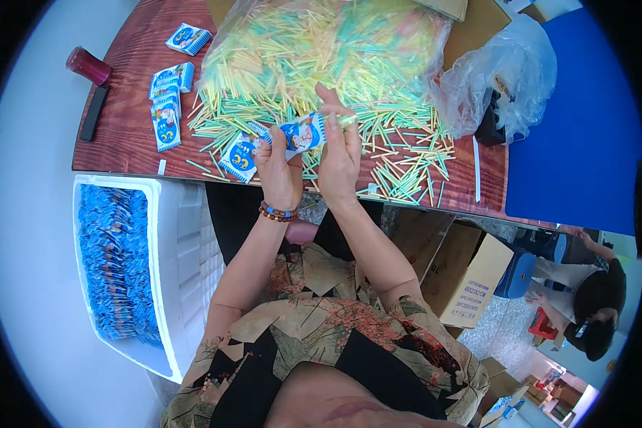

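My left hand (279, 170) pinches the lower left end of a small blue-and-white packet (303, 133) with a cartoon figure on it. At the packet's right end is my right hand (337, 160), its thumb and fingers closed around a few short pale sticks (347, 121). Whether the sticks reach inside the packet is hidden by the fingers. Just left of my left hand, another blue-and-white packet (239, 155) lies near the table edge. Beyond both hands spreads a big heap of thin yellow, green and pink sticks (389, 118), partly under a clear plastic bag (321, 43).
More packets (167, 118) lie on the red-brown table (121, 146), left of the heap. A white foam box (153, 214) full of blue packets stands below. At right are a crumpled clear bag (521, 60) and cardboard box (471, 282). Another person (595, 296) sits farther right.
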The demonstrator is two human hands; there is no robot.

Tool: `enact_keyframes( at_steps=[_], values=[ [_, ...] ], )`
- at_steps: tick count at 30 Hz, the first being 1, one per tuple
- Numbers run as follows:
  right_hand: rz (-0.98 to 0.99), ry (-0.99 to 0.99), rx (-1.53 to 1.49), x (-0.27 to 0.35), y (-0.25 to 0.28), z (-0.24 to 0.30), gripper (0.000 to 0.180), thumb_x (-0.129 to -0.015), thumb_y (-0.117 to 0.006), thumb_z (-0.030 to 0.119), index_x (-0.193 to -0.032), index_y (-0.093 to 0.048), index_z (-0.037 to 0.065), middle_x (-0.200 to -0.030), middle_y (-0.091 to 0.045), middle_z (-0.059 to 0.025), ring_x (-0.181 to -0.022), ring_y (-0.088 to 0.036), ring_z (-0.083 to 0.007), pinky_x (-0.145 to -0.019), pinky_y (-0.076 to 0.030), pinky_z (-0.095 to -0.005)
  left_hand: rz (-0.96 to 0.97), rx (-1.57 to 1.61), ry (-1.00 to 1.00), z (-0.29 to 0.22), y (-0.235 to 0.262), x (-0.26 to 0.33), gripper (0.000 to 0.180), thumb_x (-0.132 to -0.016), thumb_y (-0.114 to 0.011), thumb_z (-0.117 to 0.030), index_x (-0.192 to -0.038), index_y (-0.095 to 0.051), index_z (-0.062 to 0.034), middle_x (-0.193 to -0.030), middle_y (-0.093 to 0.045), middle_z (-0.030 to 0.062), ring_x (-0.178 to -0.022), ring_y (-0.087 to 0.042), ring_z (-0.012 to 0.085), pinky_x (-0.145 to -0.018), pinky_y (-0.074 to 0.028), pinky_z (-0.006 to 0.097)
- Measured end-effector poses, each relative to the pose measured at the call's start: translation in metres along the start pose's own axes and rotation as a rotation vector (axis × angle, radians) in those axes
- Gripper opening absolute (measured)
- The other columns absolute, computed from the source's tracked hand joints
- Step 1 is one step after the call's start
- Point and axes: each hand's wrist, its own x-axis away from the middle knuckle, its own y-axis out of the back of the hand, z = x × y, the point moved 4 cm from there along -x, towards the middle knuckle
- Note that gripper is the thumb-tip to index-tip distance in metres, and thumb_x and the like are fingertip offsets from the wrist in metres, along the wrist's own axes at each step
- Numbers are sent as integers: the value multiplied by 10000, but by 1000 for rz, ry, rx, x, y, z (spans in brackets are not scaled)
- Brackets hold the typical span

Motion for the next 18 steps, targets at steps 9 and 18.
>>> enact_keyframes(
  at_steps=[9,18],
  values=[
    [48,-67,-161,-29,14,-2,435,-1024,-333,255,-1266,-506,-63,-1400,-448,-199,-1324,-386,-253,-1130,-228,-398,95,107,103,10,4,-13,176,-983,-533,-204,-1016,-609,-49,-1035,-653,54,-928,-644,155,-822,-546,318],
    [-56,7,-140,-46,15,27,563,-1023,-306,401,-1377,-394,-28,-1440,-409,-172,-1365,-340,-264,-1142,-189,-387,120,125,92,6,1,-16,163,-978,-540,-198,-1008,-607,-53,-1026,-657,55,-955,-648,167,-841,-550,330]
  ],
)
